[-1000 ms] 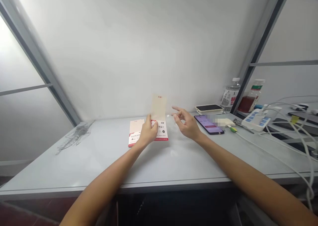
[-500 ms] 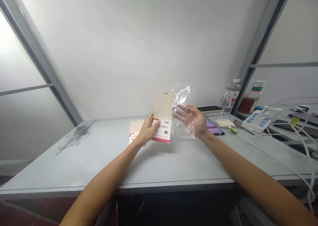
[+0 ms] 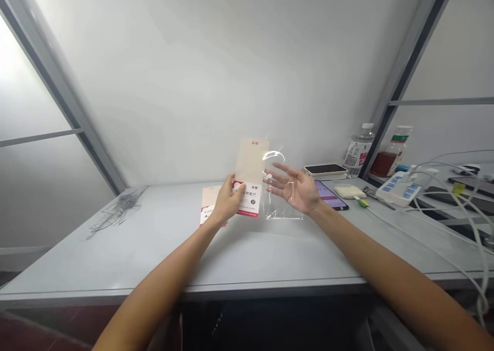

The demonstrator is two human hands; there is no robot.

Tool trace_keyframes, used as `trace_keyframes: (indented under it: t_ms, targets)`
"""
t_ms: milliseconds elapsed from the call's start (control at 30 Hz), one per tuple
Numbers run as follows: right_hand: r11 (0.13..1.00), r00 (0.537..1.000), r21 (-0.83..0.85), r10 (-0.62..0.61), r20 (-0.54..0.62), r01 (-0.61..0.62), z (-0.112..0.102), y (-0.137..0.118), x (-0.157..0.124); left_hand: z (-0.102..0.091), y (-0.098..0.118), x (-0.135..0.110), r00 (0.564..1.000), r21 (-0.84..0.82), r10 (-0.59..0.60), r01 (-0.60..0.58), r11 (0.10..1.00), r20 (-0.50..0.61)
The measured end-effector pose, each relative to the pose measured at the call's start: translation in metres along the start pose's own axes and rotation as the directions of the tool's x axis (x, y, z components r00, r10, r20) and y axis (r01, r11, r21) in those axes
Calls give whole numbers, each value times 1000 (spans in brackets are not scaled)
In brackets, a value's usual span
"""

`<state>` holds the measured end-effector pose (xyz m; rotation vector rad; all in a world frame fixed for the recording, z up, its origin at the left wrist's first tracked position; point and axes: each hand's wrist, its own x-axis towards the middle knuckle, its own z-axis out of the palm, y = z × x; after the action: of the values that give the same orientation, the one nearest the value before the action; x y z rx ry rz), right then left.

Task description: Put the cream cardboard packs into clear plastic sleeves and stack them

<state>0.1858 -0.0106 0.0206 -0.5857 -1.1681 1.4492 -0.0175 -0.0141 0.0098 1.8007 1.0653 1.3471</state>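
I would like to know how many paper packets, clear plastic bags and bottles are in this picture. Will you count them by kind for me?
Cream and red paper packets: 2 (the held packet in the left hand, the lying packet on the table)
Clear plastic bag: 1
Bottles: 2 (water bottle, bottle of red liquid)
Total: 5

Printed card (image 3: pixel 250 165) in left hand (image 3: pixel 227 202)

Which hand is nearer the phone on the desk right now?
Right. The right hand sits just left of the phone, close beside it. The left hand is farther left, beyond the right hand, holding a paper packet.
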Motion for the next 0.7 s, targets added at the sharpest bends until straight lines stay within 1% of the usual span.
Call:
trace_keyframes:
  t_ms: [100, 167, 300, 433, 567, 700]
  targets:
    - [1000, 1000, -9, 11, 0, -11, 1, 3, 0, 2, 1, -1, 999, -16, 32, -32, 999, -11]
    - [1000, 1000, 6, 29, 7, -29, 4, 5, -1, 3, 1, -2, 999, -32, 34, -34, 999, -2]
    - [993, 995, 79, 91, 27, -93, 9, 7, -2, 3, 1, -3, 999, -58, 31, -29, 998, 29]
    - [983, 992, 133, 125, 33, -129, 11, 10, -2, 4, 0, -3, 997, -72, 60, -57, 996, 42]
    - [982, 991, 129, 131, 40, -135, 9, 14, -1, 5, 1, -4, 995, -31, 90, -88, 996, 39]
    - [989, 991, 71, 122, 60, -126, 8, 13, 0, 3, 4, -4, 996, 3, 87, -87, 996, 30]
